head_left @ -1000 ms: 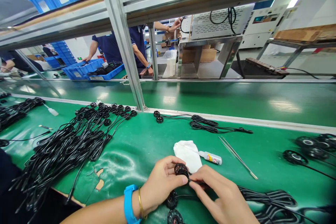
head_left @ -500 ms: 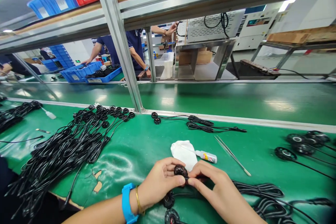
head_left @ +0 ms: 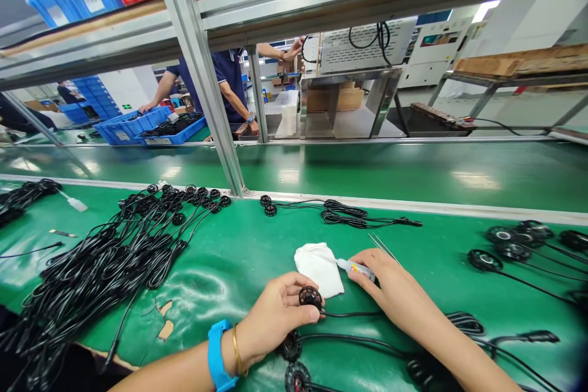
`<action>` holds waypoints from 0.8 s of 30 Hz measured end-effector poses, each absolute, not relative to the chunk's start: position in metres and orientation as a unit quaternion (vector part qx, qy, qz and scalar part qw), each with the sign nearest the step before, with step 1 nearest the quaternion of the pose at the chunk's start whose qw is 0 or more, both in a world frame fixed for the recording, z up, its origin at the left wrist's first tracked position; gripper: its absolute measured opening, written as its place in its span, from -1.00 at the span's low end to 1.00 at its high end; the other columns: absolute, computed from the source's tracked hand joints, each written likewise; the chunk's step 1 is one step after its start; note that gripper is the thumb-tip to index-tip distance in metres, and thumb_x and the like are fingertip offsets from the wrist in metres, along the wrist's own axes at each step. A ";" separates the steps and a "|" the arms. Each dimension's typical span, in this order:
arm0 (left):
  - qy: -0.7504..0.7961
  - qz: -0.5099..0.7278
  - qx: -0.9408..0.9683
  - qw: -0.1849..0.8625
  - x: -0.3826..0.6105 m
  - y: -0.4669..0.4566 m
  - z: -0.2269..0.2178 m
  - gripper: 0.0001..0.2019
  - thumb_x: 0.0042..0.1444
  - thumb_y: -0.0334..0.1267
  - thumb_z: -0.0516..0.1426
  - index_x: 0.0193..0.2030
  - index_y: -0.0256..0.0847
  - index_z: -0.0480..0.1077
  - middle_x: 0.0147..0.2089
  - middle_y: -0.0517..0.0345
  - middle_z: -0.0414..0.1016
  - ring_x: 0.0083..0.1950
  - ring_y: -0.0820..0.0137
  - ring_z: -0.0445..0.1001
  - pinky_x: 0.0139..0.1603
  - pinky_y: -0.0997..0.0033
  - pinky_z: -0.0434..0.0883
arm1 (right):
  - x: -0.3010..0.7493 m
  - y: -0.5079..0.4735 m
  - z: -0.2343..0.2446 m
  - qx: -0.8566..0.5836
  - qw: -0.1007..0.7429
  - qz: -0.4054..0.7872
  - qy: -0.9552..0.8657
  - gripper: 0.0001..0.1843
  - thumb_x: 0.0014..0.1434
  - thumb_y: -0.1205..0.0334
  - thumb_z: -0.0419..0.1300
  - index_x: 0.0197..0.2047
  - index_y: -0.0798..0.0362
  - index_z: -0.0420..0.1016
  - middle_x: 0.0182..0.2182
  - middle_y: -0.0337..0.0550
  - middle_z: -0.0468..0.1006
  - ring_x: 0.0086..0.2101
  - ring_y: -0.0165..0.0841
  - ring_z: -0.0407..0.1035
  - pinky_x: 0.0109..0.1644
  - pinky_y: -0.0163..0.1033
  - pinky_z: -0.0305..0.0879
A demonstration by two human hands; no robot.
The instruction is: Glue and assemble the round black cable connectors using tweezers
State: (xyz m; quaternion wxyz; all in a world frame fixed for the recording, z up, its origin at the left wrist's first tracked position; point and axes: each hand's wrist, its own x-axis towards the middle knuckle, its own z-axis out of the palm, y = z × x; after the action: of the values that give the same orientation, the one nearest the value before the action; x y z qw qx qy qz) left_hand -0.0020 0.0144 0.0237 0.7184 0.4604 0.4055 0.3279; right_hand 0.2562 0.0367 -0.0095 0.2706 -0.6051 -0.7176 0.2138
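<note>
My left hand (head_left: pixel 280 312), with a blue band at the wrist, pinches a round black part with a cable (head_left: pixel 310 297) between thumb and fingers. Its black cable runs right, passing under my right wrist. My right hand (head_left: pixel 379 275) has its thumb and fingers around a small glue bottle (head_left: pixel 358 268), which lies on the green mat. The bottle's nozzle points left at a crumpled white cloth (head_left: pixel 319 266). Behind my right hand, metal tweezers (head_left: pixel 383 246) are partly covered. Two more round black parts (head_left: pixel 297 373) lie just below my left hand.
A large heap of black cables (head_left: pixel 114 257) spreads over the left side. Cabled round parts (head_left: pixel 514 239) lie at right, and two more cables (head_left: pixel 344 211) at the back. A metal post (head_left: pixel 197 73) rises from the bench's rear edge. Across it, a co-worker's arm (head_left: pixel 234 101) shows near blue bins (head_left: pixel 172 135).
My right hand has let go of the cable by the round part and moved right onto the glue bottle. My left hand still holds the part. The view has shifted slightly.
</note>
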 end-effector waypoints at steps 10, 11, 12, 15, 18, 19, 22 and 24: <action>0.410 0.330 0.454 0.719 -0.002 0.015 0.023 -0.58 -0.11 -0.24 0.41 -0.11 -0.31 0.44 -0.17 -0.04 0.58 -0.17 0.33 0.56 -0.04 0.28 0.45 | 0.249 0.031 0.013 -0.606 0.442 0.345 -0.564 -0.42 0.07 -0.32 0.27 -0.13 0.04 0.56 -0.31 -0.11 0.59 -0.36 -0.25 0.47 -0.29 -0.23 0.46; 0.409 0.331 0.451 0.721 -0.002 0.015 0.023 -0.58 -0.11 -0.25 0.41 -0.11 -0.31 0.44 -0.17 -0.03 0.58 -0.18 0.33 0.57 -0.04 0.27 0.45 | 0.248 0.031 0.012 -0.607 0.453 0.347 -0.554 -0.41 0.04 -0.32 0.30 -0.14 0.03 0.57 -0.28 -0.10 0.60 -0.35 -0.25 0.48 -0.27 -0.23 0.48; 0.410 0.332 0.448 0.722 -0.002 0.015 0.022 -0.58 -0.11 -0.25 0.41 -0.12 -0.31 0.44 -0.17 -0.03 0.57 -0.18 0.33 0.57 -0.05 0.27 0.45 | 0.247 0.030 0.011 -0.606 0.461 0.350 -0.546 -0.41 0.01 -0.31 0.32 -0.14 0.03 0.57 -0.25 -0.09 0.60 -0.32 -0.24 0.49 -0.24 -0.22 0.49; 0.414 0.343 0.434 0.722 -0.001 0.015 0.023 -0.58 -0.12 -0.25 0.42 -0.12 -0.30 0.43 -0.17 -0.01 0.56 -0.18 0.30 0.58 -0.06 0.28 0.45 | 0.244 0.028 0.009 -0.601 0.479 0.351 -0.535 -0.42 -0.03 -0.29 0.37 -0.15 0.03 0.58 -0.16 -0.06 0.60 -0.26 -0.20 0.51 -0.16 -0.18 0.52; 0.418 0.364 0.418 0.720 -0.001 0.016 0.025 -0.57 -0.13 -0.25 0.43 -0.13 -0.29 0.43 -0.16 0.02 0.55 -0.17 0.30 0.60 -0.07 0.31 0.45 | 0.241 0.024 0.007 -0.593 0.491 0.340 -0.540 -0.44 0.00 -0.26 0.37 -0.12 0.02 0.58 -0.12 -0.05 0.58 -0.23 -0.21 0.50 -0.12 -0.17 0.53; 0.418 0.369 0.412 0.721 -0.001 0.015 0.026 -0.56 -0.13 -0.24 0.43 -0.12 -0.28 0.43 -0.17 0.03 0.55 -0.18 0.31 0.60 -0.08 0.33 0.45 | 0.240 0.023 0.007 -0.590 0.494 0.336 -0.544 -0.45 0.01 -0.26 0.36 -0.11 0.01 0.58 -0.11 -0.06 0.57 -0.22 -0.21 0.49 -0.12 -0.17 0.52; 0.416 0.375 0.399 0.726 0.000 0.015 0.028 -0.56 -0.12 -0.23 0.44 -0.13 -0.29 0.43 -0.19 0.03 0.56 -0.22 0.35 0.59 -0.10 0.37 0.45 | 0.238 0.021 0.007 -0.579 0.496 0.322 -0.561 -0.47 0.05 -0.25 0.35 -0.11 0.00 0.58 -0.10 -0.06 0.55 -0.21 -0.21 0.49 -0.12 -0.17 0.53; 0.414 0.379 0.396 0.727 0.000 0.015 0.028 -0.57 -0.12 -0.23 0.44 -0.13 -0.28 0.44 -0.18 0.02 0.56 -0.21 0.35 0.59 -0.08 0.36 0.45 | 0.237 0.020 0.009 -0.573 0.494 0.311 -0.576 -0.49 0.07 -0.24 0.34 -0.11 0.00 0.59 -0.11 -0.05 0.55 -0.20 -0.20 0.48 -0.12 -0.16 0.54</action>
State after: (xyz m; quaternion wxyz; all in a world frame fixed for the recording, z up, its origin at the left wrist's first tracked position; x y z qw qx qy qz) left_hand 0.0001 0.0146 0.0280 0.7273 0.3958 0.4136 0.3786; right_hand 0.2374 0.0199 0.0086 0.4937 -0.5726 -0.5757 0.3114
